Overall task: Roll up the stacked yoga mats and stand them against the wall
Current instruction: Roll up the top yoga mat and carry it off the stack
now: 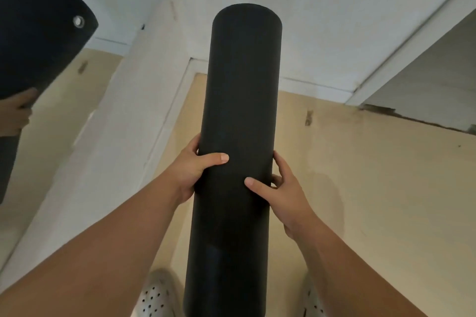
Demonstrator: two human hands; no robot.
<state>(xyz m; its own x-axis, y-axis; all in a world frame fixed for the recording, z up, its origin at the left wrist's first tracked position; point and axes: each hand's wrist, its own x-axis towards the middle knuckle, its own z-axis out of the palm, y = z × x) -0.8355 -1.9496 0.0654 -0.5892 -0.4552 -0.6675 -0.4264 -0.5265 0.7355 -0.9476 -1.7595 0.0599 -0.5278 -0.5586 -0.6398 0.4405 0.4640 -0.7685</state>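
Note:
A tightly rolled black yoga mat (239,100) fills the middle of the head view, its long axis running from between my feet up toward the white wall. My left hand (195,170) grips the roll's left side at mid-length, thumb laid across the front. My right hand (280,193) grips the right side slightly lower, thumb on the front and fingers curled behind. The roll's far end (246,9) is a flat closed circle. Its near end is cut off by the bottom edge.
A white wall with a projecting column (123,100) meets the tan floor (360,175) ahead. At far left a second black mat (33,33) with a metal eyelet shows, another hand (14,110) on it, possibly a reflection. My white perforated shoes (157,296) are below.

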